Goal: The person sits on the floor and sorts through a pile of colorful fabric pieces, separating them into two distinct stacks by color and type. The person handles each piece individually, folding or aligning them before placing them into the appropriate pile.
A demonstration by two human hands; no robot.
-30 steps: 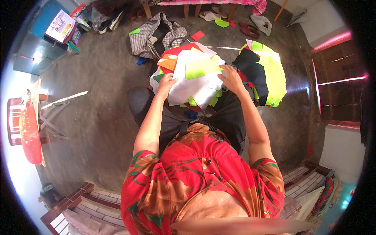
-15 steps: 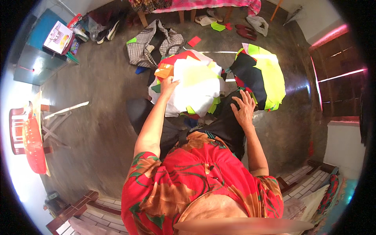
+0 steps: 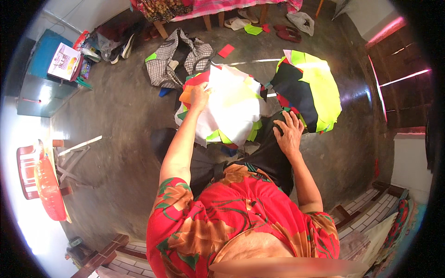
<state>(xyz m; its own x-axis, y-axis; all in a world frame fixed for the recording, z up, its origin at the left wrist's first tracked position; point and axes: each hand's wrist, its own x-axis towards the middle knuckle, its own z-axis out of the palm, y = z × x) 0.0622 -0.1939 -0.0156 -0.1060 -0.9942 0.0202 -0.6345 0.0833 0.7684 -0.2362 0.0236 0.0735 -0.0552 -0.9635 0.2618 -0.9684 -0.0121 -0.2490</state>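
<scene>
A heap of cut cloth pieces (image 3: 234,104), mostly white with green, red and orange ones at its edges, lies in front of my knees. My left hand (image 3: 200,97) is at the heap's left edge, fingers bent and drawn together against the cloth. Beside it shows an orange cloth piece (image 3: 185,96); whether the fingers pinch it or a white piece is hidden. My right hand (image 3: 290,132) rests on my dark-trousered right knee, fingers apart, holding nothing. Just beyond it stands a second heap (image 3: 320,88) of yellow-green and black cloth pieces.
A checked cloth (image 3: 162,62) lies beyond the white heap, with a red scrap (image 3: 226,51) nearby. Shoes (image 3: 287,33) and a pale bag (image 3: 302,22) lie by the draped furniture. A blue cabinet (image 3: 39,95) and a red chair (image 3: 28,171) stand at left.
My left hand has moved slightly up along the heap's edge, and the orange piece now shows to its left. My right hand stays on the knee. The whole view has shifted a little.
</scene>
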